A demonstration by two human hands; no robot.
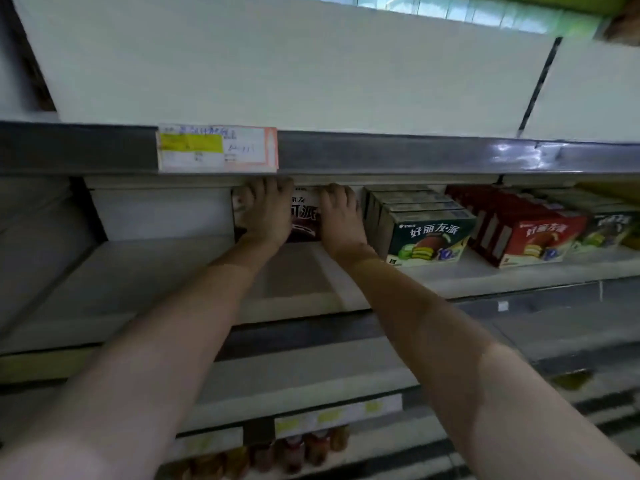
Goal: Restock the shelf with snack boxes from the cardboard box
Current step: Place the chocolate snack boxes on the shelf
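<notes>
The left hand [266, 211] and right hand [341, 216] each have their grip spread flat against the front of a dark snack box [304, 220], fingers pointing up toward the underside of the shelf above, palms pressing rather than pinching — nothing is curled round the carton as far as can be seen. The box stands upright between the two hands at the very back of the shelf [166, 268], against the rear panel, so the step in hand looks like seating a freshly placed box in its row. Both forearms reach forward and up, nearly straight, wrists bent back a little. Just beyond the right hand sits a row of green-fronted boxes [429, 233], and further that way a row of red boxes [530, 233]; beyond the left hand the shelf is bare board. Above the hands a price tag [217, 147] hangs on the upper shelf's rail. The cardboard box is not in view — the next move likely calls for letting go, drawing both arms back and turning to it for another carton to set in front of this one.
</notes>
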